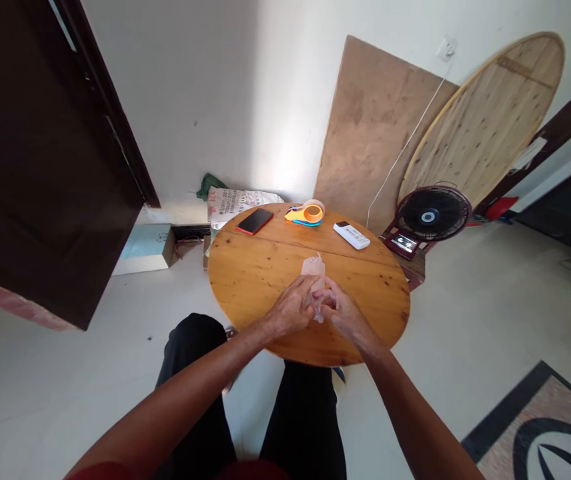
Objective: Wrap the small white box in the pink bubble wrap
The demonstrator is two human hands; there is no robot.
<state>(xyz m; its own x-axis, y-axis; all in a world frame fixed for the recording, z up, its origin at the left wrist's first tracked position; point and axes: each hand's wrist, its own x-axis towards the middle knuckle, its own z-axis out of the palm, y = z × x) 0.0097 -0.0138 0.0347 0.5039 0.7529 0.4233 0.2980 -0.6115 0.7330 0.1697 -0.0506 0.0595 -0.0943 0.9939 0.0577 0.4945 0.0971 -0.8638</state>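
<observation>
On a round wooden table (245,280), toward six o'clock, a flimsy sheet (313,267) is pinched by left hand (293,308) and right hand (346,312). It could be torn by uneven tugging.

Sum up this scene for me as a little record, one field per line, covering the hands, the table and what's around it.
Left hand: at the pale sheet's near end, exact grip unclear
Right hand: beside it, fingers bent at the same end
Table: round, wooden
Far side of table, left to right: phone, orange-and-blue tape dispenser, white device
Right of table: dark red fan
Against wall: brown board, round wooden panel
</observation>
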